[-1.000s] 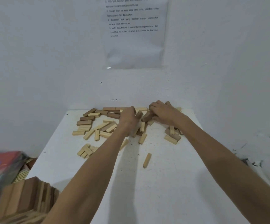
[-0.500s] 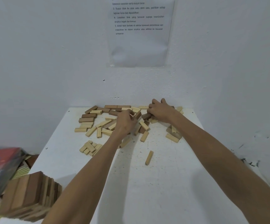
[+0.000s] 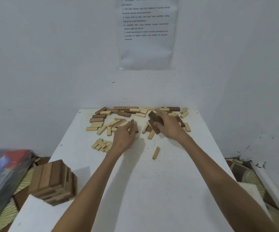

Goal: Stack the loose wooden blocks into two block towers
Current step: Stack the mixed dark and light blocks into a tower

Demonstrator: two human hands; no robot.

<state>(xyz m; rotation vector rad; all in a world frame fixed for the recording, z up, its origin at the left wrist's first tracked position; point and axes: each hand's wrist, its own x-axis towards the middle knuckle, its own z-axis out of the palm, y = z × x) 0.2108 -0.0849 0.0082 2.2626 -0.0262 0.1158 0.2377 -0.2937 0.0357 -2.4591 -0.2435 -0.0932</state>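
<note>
Clutching two dark brown blocks pressed together, the right hand had its grip wrapped round them, thumb on the near face and fingers over the far side, the pair tilted among the pieces at the far middle of the desk. Just to its left, the left hand lay with fingers curled at the edge of the scatter; whether its grip held a piece I could not tell, as the fingers hid what was under them. Around both hands the loose wooden blocks, pale and dark mixed, lay flat in a band along the far edge of the desk, close to the wall. A small cluster of pale blocks sat nearer, left of the left wrist, and a single pale block lay apart between the two forearms. At the near left corner stood a finished block tower, layers of dark and pale wood, beside a blurred colourful box. A printed sheet hung on the wall above the desk.
</note>
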